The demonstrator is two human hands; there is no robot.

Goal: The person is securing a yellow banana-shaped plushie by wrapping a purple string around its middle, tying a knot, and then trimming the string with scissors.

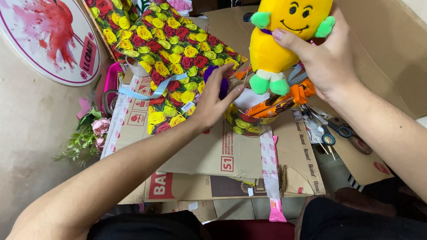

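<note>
Home craft corner, work done on the floor. Flattened cardboard boxes (222, 155) serve as the work surface over bare concrete floor (31, 133). Rose-print wrapping paper (173, 49) far centre, scissors (340, 130) right, artificial flowers (91, 131) left, round painted board (44, 35) far left.

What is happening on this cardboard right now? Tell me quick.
A person works over flattened cardboard. The right hand holds up a yellow plush toy with a smiling face and green hands and feet, above a small container wrapped in rose-print paper. An orange snack packet sticks out of that container. The left hand reaches to it, fingers on a purple item. More rose-print paper lies behind; scissors sit at right.
</note>
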